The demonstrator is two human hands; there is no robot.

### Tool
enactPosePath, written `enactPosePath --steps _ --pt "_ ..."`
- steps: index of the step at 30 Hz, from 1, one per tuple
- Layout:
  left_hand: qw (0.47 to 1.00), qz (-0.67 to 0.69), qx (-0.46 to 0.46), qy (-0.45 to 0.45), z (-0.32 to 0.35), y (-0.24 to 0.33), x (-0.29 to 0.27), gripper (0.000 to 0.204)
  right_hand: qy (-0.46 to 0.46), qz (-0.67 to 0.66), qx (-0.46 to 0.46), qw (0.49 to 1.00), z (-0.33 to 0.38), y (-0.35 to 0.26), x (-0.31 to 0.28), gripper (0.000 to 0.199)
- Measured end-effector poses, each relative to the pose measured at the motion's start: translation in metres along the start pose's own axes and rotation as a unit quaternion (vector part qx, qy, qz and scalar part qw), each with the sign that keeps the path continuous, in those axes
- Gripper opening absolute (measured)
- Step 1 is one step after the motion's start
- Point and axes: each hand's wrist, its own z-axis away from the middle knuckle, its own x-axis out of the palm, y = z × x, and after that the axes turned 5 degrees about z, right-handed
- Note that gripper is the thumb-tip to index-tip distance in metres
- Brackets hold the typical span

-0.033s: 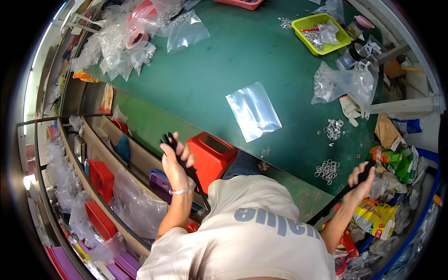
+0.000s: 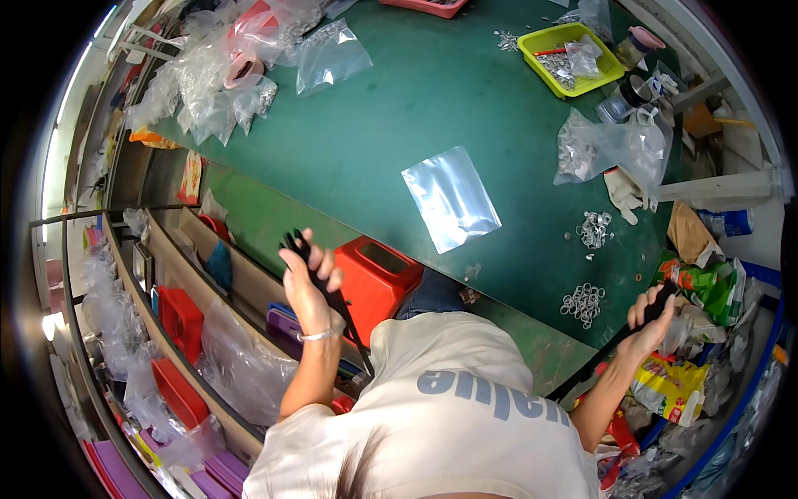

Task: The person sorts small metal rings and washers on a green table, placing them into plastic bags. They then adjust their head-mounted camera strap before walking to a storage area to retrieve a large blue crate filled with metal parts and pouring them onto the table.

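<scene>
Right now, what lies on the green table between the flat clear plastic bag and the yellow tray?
In the head view, the green table is bare between the flat clear plastic bag and the yellow tray; a bag of metal rings sits just right of that line.

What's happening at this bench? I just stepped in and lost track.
A person in a light shirt sits at a green table. Each raised hand grips one end of a black strap: left hand near a red bin, right hand beside metal rings. A clear bag lies flat ahead.

Both hands [image 2: 309, 287] [image 2: 651, 320] grip black straps [image 2: 345, 320] above green table [image 2: 399, 108].
</scene>
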Motion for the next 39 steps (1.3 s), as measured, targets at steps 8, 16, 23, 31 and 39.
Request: enactPosePath --steps 8,16,23,31,39 --pt "0.879 -0.226 -0.214 -0.36 0.039 -0.026 0.075 0.032 -0.434 0.103 0.108 0.889 0.047 0.02 0.097 0.023" --pt "0.823 -0.31 -0.146 -0.452 0.05 -0.044 0.079 0.03 -0.566 0.213 0.075 0.793 0.05 0.001 0.105 0.018" --pt "0.796 -0.34 -0.125 -0.484 0.05 -0.036 0.081 0.044 -0.556 0.325 -0.076 0.761 0.064 -0.007 0.114 0.02" --pt "0.723 -0.46 -0.035 -0.515 0.056 -0.037 0.083 0.11 -0.513 0.365 -0.112 0.769 0.081 -0.006 0.123 0.041" --pt "0.719 -0.472 -0.017 -0.51 0.057 -0.034 0.085 0.115 -0.537 0.35 -0.089 0.762 0.078 0.011 0.13 0.049"
